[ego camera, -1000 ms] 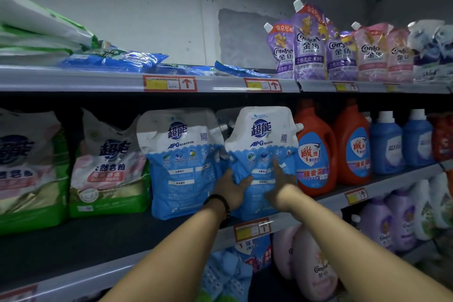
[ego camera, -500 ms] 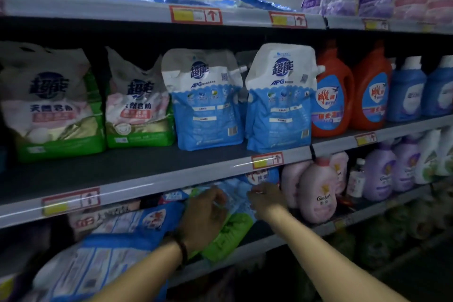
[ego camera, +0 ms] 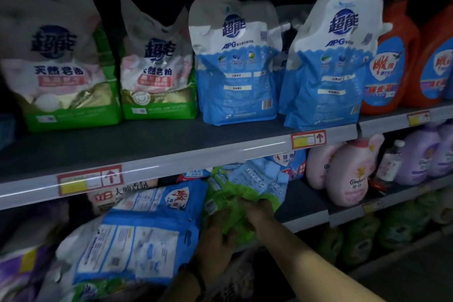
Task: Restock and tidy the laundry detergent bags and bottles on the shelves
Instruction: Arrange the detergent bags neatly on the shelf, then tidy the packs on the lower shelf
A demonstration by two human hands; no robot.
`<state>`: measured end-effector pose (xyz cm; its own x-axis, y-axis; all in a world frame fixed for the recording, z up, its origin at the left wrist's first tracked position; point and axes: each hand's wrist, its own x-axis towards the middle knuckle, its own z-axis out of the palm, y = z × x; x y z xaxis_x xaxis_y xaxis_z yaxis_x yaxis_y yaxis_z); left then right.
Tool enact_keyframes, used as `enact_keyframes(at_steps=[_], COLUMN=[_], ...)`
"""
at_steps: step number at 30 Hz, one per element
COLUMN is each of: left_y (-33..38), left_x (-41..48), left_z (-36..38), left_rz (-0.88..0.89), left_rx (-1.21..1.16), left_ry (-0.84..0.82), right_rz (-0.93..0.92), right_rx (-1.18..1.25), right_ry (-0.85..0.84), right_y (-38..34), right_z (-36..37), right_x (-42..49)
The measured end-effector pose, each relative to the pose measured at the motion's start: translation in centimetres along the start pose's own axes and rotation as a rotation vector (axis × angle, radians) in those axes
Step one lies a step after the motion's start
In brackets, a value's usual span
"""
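On the lower shelf lies a green and light-blue detergent bag (ego camera: pixel 242 186), tilted on its side. My left hand (ego camera: pixel 215 240) and my right hand (ego camera: pixel 257 211) both grip its green lower end. A large blue bag (ego camera: pixel 147 233) lies flat just left of it. On the shelf above stand two blue-and-white spouted pouches (ego camera: pixel 235 64) (ego camera: pixel 328 64) and two green-bottomed powder bags (ego camera: pixel 61 64) (ego camera: pixel 157 66), all upright.
Orange detergent bottles (ego camera: pixel 387 66) stand right of the pouches. Pink softener bottles (ego camera: pixel 345 174) and purple ones (ego camera: pixel 421 157) fill the lower shelf to the right. The grey shelf edge (ego camera: pixel 196 162) with red price tags runs just above my hands. More goods sit below.
Both hands left the right blue pouch on the middle shelf, dropped to the lower shelf and closed on the green and blue bag. The view tilted down.
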<state>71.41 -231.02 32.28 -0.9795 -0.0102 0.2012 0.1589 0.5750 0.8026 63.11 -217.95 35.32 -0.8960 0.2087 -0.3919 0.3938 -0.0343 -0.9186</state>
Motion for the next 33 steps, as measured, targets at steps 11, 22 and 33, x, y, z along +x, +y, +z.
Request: enact_keyframes(at_steps=[11, 22, 33], left_y=[-0.6, 0.4, 7.1], left_x=[-3.7, -5.3, -8.0], left_z=[-0.6, -3.2, -8.2], left_rz=[-0.118, -0.173, -0.245], left_rx=[-0.292, -0.270, -0.202], left_ry=[0.172, 0.119, 0.026], right_rz=[0.119, -0.096, -0.286], right_rx=[-0.060, 0.130, 0.111], right_ry=[0.060, 0.127, -0.155], right_y=[1.1, -0.6, -3.0], right_z=[4.9, 1.3, -9.0], right_x=[6.3, 0.2, -13.0])
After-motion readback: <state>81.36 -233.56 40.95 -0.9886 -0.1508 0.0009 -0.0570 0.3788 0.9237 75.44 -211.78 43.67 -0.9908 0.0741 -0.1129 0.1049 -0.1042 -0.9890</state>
